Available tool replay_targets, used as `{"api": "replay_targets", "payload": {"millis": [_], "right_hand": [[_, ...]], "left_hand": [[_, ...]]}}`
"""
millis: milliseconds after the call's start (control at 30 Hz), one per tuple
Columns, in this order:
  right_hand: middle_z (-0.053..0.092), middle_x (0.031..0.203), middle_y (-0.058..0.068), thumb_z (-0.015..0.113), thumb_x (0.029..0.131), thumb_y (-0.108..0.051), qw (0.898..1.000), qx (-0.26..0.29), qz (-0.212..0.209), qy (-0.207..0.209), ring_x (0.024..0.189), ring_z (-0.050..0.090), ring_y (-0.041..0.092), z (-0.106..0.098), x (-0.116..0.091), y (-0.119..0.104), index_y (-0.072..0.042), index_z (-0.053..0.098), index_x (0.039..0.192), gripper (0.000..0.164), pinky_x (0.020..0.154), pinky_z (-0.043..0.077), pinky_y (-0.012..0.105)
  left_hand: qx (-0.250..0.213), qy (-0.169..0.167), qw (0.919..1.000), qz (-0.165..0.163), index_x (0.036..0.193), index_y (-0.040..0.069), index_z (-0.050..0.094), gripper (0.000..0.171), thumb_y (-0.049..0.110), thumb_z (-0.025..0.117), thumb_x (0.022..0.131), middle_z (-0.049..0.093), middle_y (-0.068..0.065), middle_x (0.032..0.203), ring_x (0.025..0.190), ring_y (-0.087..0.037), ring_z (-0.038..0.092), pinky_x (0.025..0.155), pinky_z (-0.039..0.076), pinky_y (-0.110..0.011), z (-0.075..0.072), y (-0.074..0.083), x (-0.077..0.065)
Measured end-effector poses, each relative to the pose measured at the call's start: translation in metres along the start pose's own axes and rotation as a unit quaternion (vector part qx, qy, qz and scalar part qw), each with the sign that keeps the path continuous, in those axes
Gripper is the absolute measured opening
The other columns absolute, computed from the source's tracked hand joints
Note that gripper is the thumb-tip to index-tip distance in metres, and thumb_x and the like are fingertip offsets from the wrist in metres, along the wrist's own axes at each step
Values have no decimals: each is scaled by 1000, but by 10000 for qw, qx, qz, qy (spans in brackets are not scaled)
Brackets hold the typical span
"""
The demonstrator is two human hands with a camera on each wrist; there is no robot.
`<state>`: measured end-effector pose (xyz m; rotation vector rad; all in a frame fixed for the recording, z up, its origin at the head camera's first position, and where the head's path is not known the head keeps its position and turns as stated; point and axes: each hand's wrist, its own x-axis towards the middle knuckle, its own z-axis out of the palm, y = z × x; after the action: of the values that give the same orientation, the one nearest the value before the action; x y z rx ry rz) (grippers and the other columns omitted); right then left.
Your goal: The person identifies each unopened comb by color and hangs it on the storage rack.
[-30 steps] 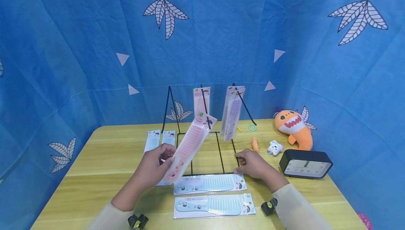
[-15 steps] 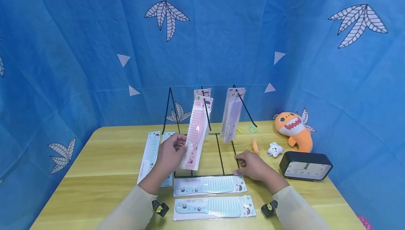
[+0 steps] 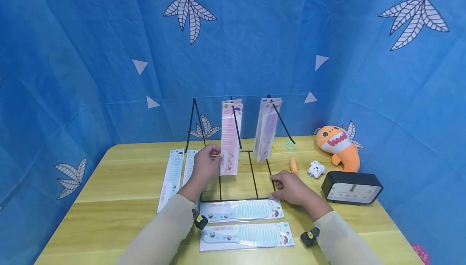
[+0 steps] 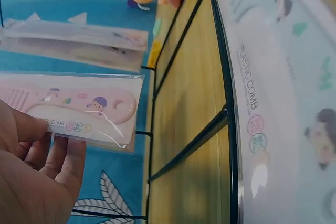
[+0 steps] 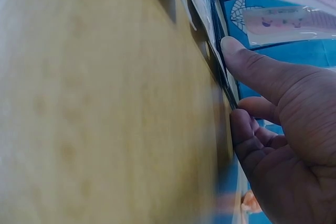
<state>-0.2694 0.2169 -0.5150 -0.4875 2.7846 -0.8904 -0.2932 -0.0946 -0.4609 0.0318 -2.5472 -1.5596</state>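
A packaged pink comb [image 3: 229,139] hangs upright on the middle hook of a black wire rack [image 3: 253,174]. My left hand [image 3: 206,164] pinches the lower left edge of this pack between thumb and fingers; its handle end with printed cartoon figures shows in the left wrist view. Behind it another pink pack [image 3: 233,101] is mostly hidden. Packaged purple combs [image 3: 269,129] hang from the right hook, and the left hook carries nothing. My right hand [image 3: 289,188] grips the rack's front right corner, thumb at the front bar and fingers curled by the side bar.
Two packaged blue combs [image 3: 247,236] lie crosswise before the rack, and two more [image 3: 171,180] lie lengthwise at its left. An orange shark plush [image 3: 344,147], a black clock [image 3: 352,188], a white toy [image 3: 316,169] and a green ring [image 3: 290,145] are at the right.
My left hand has moved forward and right with the pink comb pack, which has gone from tilted at the hook's tip to upright, farther back along the hook. My right hand has stayed put.
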Motion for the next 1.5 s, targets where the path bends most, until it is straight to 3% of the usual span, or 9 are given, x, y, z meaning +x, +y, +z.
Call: {"api": "replay_targets", "payload": {"millis": [233,467,633,1067,1233,1333,1500], "right_hand": [[66,109,4,94,87,-25,9999,8,-67,-80,97,58,17,2,4,-3,3,65,146,71,89,55,42],[63,106,3,94,87,-24,10000,-71,15,-10,95,56,17,2,3,2,2,66,146,70,83,51,37],[62,103,3,93,88,-25,9998,-92,-151,1,93,55,17,2,3,2,3,66,145,69,82,49,36],[64,105,3,94,88,-25,10000,-76,-48,13,94,57,17,2,1,3,3,67,145,69,85,52,38],[64,105,3,94,87,-24,10000,23,-72,22,95,57,17,4,1,3,3,67,144,69,85,52,39],[64,107,3,94,87,-24,10000,19,-37,22,96,57,17,4,1,4,3,67,144,69,87,53,39],[65,109,3,94,88,-27,10000,2,-10,29,97,58,17,2,0,4,2,66,146,70,87,54,38]], "left_hand": [[-178,106,9998,-25,114,10,71,8,11,70,106,73,-9,119,115,-29,72,90,64,-42,9,-9,17],[-206,-87,9997,-48,116,12,72,10,18,68,109,72,-7,122,117,-27,71,91,65,-38,19,-11,28],[-205,-7,9998,-84,114,13,71,9,20,69,109,72,-6,118,116,-27,70,92,64,-40,18,-13,31],[-66,-95,9999,55,115,13,72,10,21,69,109,73,-6,119,116,-27,71,96,63,-43,17,-19,30],[216,-36,9997,57,117,10,72,14,19,71,107,75,-8,118,114,-29,71,97,61,-47,0,-27,19],[746,8,9972,11,123,6,70,21,19,69,107,74,-12,121,117,-31,71,99,60,-49,-19,-37,9],[1887,191,9808,-454,137,1,63,38,22,70,106,68,-21,134,126,-39,66,105,57,-53,-58,-57,-7]]}}
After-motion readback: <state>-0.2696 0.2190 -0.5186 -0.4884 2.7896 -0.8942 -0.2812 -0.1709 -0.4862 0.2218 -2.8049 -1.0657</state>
